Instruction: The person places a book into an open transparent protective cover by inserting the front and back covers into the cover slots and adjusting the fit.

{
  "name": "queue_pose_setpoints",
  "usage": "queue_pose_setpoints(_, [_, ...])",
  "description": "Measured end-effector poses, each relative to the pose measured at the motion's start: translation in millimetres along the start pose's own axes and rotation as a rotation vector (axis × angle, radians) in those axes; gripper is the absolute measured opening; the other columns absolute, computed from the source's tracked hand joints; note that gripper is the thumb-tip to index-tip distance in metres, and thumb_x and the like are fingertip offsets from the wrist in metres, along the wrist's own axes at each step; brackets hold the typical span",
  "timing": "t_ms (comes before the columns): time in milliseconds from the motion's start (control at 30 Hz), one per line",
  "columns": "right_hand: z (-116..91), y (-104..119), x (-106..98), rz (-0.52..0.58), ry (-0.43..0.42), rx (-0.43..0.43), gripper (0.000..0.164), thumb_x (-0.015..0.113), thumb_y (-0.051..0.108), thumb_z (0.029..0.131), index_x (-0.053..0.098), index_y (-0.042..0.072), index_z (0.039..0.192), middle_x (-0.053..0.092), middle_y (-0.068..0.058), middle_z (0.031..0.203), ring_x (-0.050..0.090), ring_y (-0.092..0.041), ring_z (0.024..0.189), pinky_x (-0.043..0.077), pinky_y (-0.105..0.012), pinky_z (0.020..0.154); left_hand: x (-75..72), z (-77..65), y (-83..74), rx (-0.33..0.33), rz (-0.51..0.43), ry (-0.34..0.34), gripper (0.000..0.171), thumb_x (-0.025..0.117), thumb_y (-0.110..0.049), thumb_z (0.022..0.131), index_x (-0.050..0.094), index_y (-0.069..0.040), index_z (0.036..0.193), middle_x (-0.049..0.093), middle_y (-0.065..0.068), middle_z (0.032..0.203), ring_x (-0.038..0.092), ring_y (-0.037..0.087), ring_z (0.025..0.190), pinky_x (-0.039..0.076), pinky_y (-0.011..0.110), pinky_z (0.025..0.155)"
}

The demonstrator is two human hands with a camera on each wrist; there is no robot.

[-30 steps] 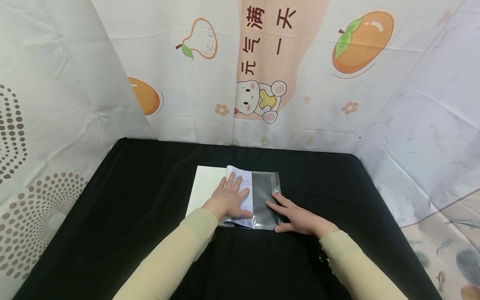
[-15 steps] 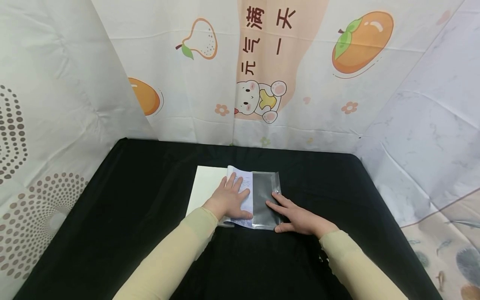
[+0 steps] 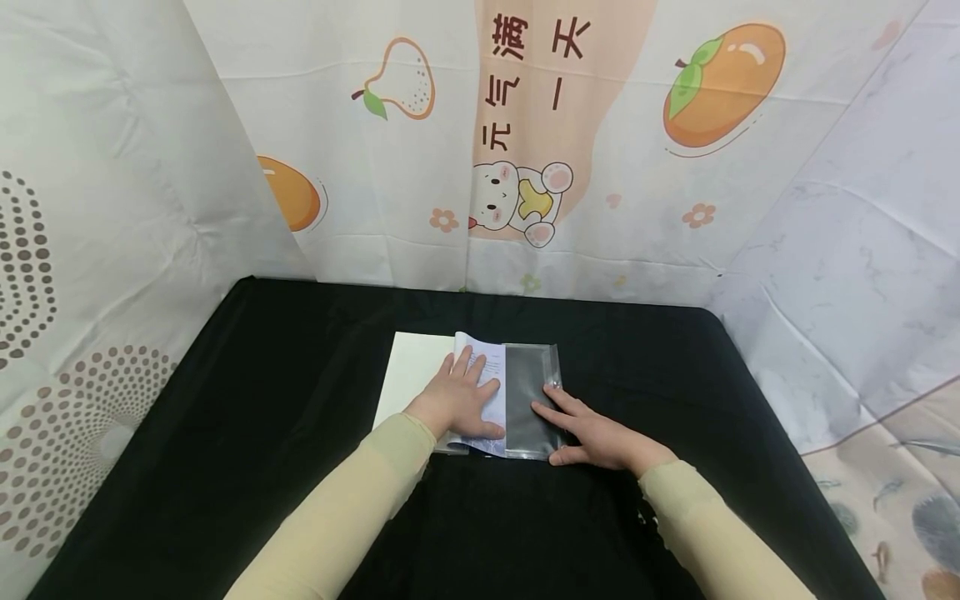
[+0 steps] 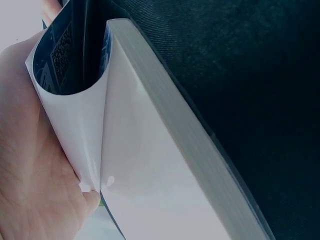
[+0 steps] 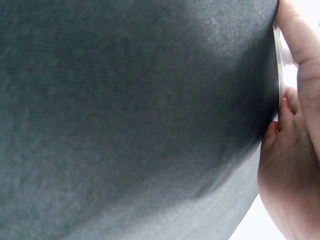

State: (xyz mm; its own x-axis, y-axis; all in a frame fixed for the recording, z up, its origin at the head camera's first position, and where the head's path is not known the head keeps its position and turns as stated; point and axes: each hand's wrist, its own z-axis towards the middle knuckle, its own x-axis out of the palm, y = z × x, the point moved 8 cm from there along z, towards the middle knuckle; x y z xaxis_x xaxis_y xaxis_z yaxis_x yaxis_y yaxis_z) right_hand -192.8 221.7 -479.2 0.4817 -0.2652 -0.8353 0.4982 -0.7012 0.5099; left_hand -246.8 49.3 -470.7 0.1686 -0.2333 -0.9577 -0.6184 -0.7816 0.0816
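Note:
A thick book lies on the black cloth, a white page side showing on its left. Its cover, printed with small text, bends over in a curl; the left wrist view shows this curled cover beside the thick page block. My left hand lies spread on the cover, palm down. A clear plastic sleeve extends to the right from under it. My right hand rests its straight fingers on the sleeve's right edge; in the right wrist view that hand shows at the right side.
The black cloth covers the table around the book. Beyond its back edge hangs a white curtain with fruit and a cartoon bear; further light sheets hang at the left and right sides.

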Motion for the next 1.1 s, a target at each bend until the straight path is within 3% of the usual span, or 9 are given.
queue_pose_setpoints(267, [0.0, -0.1, 1.2, -0.002, 0.005, -0.004, 0.077, 0.064, 0.039, 0.092, 0.023, 0.018, 0.153, -0.001, -0.015, 0.160, 0.003, -0.039, 0.142, 0.025, -0.065, 0.107, 0.2, 1.9, -0.1, -0.009, -0.021, 0.033, 0.089, 0.042, -0.082, 0.078, 0.032, -0.029, 0.149, 0.016, 0.014, 0.159, 0.002, 0.039, 0.143, 0.011, 0.057, 0.115])
queue_pose_setpoints(633, [0.1, 0.8, 0.8, -0.011, 0.007, -0.006, 0.077, 0.064, 0.041, 0.092, 0.023, 0.018, 0.153, -0.001, -0.015, 0.160, 0.003, -0.039, 0.143, 0.025, -0.064, 0.107, -6.1, 3.4, 4.2, -0.033, -0.052, 0.021, 0.108, 0.048, -0.086, 0.071, 0.028, -0.017, 0.151, 0.020, 0.011, 0.158, 0.008, 0.036, 0.144, 0.014, 0.055, 0.115])
queue_pose_setpoints(867, [0.3, 0.3, 0.6, -0.015, 0.006, -0.009, 0.078, 0.064, 0.041, 0.091, 0.022, 0.018, 0.153, -0.001, -0.015, 0.160, 0.003, -0.038, 0.143, 0.026, -0.064, 0.107, -7.2, 5.9, 7.4, -0.032, -0.080, 0.038, 0.093, 0.045, -0.079, 0.080, 0.030, -0.021, 0.151, 0.019, 0.010, 0.158, 0.006, 0.035, 0.144, 0.020, 0.052, 0.114])
queue_pose_setpoints(1100, [0.9, -0.9, 2.1, -0.015, 0.008, -0.009, 0.078, 0.063, 0.044, 0.091, 0.022, 0.019, 0.153, -0.001, -0.015, 0.160, 0.003, -0.038, 0.143, 0.026, -0.064, 0.107, -10.3, 6.7, 9.5, -0.042, -0.077, 0.028, 0.092, 0.050, -0.078, 0.077, 0.035, -0.022, 0.149, 0.018, 0.011, 0.159, 0.013, 0.034, 0.142, 0.025, 0.051, 0.111])
